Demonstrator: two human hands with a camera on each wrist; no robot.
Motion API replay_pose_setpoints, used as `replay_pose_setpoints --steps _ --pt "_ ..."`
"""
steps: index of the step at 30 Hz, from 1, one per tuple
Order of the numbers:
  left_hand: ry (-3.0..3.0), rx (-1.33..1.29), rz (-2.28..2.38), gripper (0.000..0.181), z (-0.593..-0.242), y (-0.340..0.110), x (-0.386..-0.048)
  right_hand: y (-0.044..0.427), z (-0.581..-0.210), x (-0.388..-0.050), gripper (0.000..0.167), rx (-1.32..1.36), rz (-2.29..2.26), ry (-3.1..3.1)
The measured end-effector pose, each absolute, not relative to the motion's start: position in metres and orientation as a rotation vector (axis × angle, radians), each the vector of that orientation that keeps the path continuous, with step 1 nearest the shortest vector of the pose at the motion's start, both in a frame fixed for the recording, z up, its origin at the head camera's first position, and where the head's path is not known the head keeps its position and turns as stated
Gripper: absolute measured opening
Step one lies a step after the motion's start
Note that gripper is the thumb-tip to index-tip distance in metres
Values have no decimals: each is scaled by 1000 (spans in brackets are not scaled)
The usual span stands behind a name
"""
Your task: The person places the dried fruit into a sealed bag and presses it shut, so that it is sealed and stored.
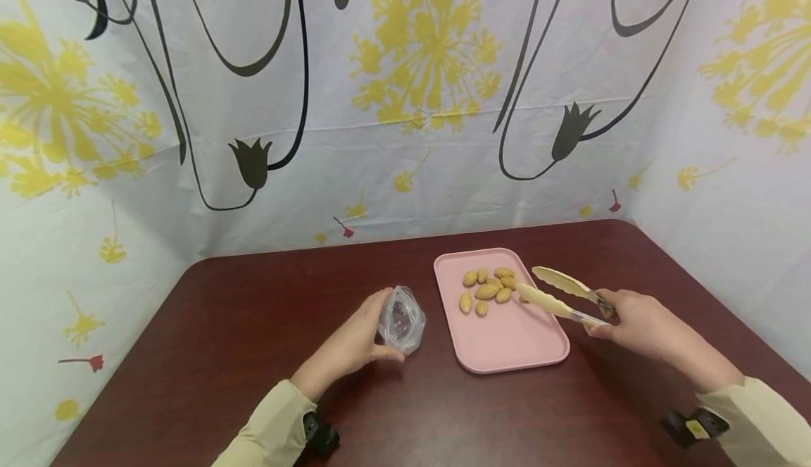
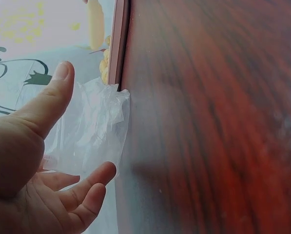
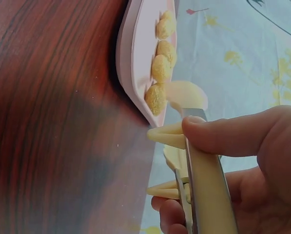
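From the head, shows the left grip curved loosely round a clear plastic bag, with thumb and fingers wide apart about its upturned mouth. Sets the bag left of a pink tray, apart from its rim, over the dark red-brown surface. Bears, in the far half of the tray, yellow oval pieces, with some touching. Shows the right grip closed round cream tongs, with spread tips and one of them over the tray's right side, near the pieces.

From the left wrist, shows the thumb raised well away from the curved fingers, with the crumpled bag between and beyond. Cannot tell the firmness of that hold.

From the right wrist, shows the thumb pressed to one arm of the parted tongs, with fingers curled at the other. Cannot tell contact between tongs and pieces.
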State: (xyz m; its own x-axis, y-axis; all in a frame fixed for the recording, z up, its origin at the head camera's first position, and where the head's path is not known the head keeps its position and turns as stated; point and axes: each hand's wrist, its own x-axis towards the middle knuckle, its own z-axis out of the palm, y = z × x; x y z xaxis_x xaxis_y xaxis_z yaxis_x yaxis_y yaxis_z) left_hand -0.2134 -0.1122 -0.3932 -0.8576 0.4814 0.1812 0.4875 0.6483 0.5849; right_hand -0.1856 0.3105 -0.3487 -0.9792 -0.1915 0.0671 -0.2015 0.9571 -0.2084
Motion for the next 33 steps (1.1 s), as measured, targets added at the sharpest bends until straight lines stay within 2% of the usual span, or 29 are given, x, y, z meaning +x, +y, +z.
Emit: replay_pose_setpoints --steps 18,25,33 --pt "-2847 -801 -1003 104 -392 -112 -210 304 -347 -179 38 357 254 -3040" --pt "-2822 -821 -1013 103 -392 -112 -209 301 -345 -179 42 340 194 -3031" --pt "-2828 -810 -1010 103 -393 -112 -210 296 -345 -177 38 368 229 -3039"
